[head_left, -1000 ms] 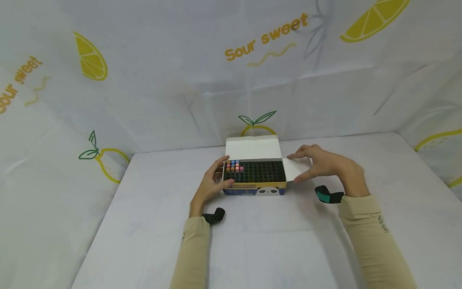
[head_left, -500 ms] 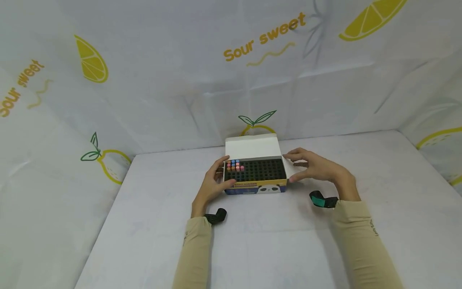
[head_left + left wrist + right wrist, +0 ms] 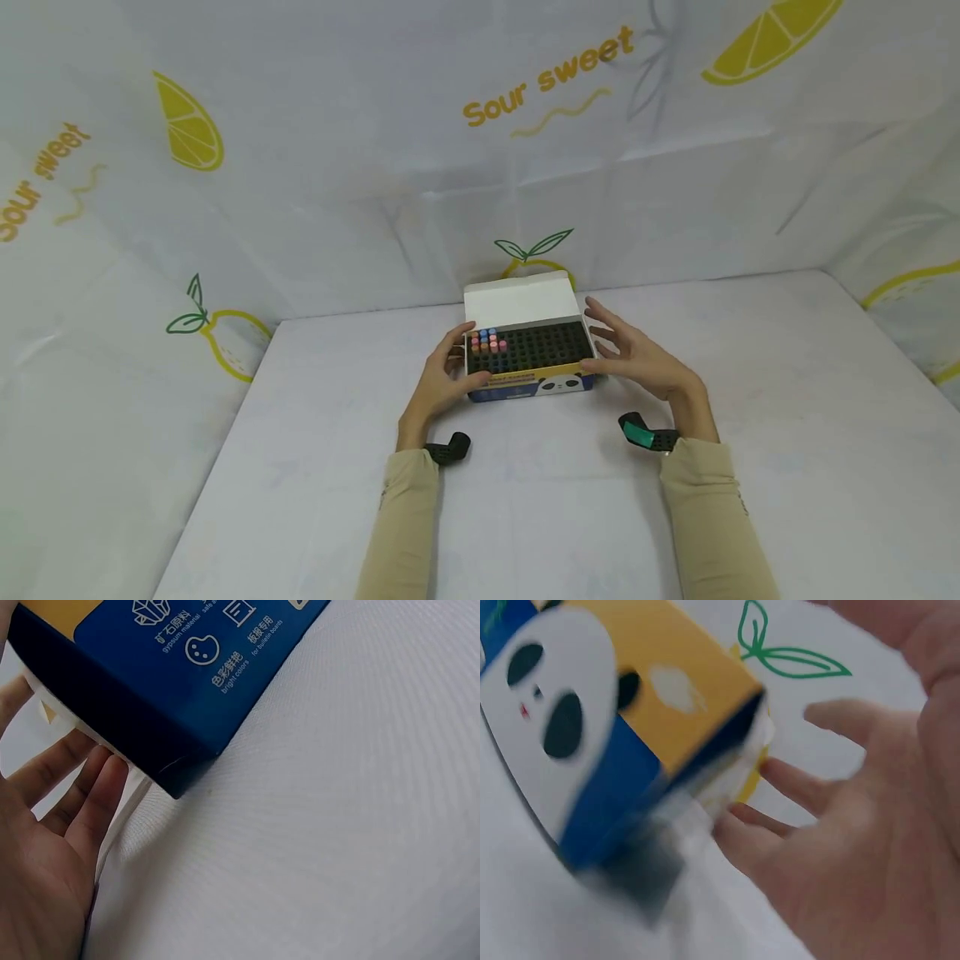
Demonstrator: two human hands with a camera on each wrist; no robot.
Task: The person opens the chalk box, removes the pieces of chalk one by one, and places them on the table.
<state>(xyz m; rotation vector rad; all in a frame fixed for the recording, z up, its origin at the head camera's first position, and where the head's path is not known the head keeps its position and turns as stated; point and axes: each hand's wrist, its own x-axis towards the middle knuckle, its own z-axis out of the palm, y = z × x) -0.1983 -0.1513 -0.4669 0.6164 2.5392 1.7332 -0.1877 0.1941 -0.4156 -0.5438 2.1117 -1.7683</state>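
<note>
A blue and yellow chalk box (image 3: 517,388) with a panda on its front stands on the table, its white lid (image 3: 522,302) raised at the back. Several orange, blue and pink chalk sticks (image 3: 492,345) sit in the left end of a black insert (image 3: 553,346) full of holes. My left hand (image 3: 437,390) holds the box's left end, thumb over the front edge; in the left wrist view, fingers (image 3: 101,799) lie by the end's white flap. At the right end, my right hand (image 3: 643,360) has its fingers spread, thumb close to the front corner. That corner is blurred in the right wrist view.
White cloth with printed lemons covers the table (image 3: 517,517) and the backdrop (image 3: 337,167) behind it. The raised lid stands close to the backdrop. A black wrist camera (image 3: 450,448) sits on the left wrist, another camera (image 3: 647,435) on the right.
The right hand has moved left to the box's end, and the white right flap no longer sticks out sideways. The box has turned slightly, its right end farther back. The left hand keeps its hold.
</note>
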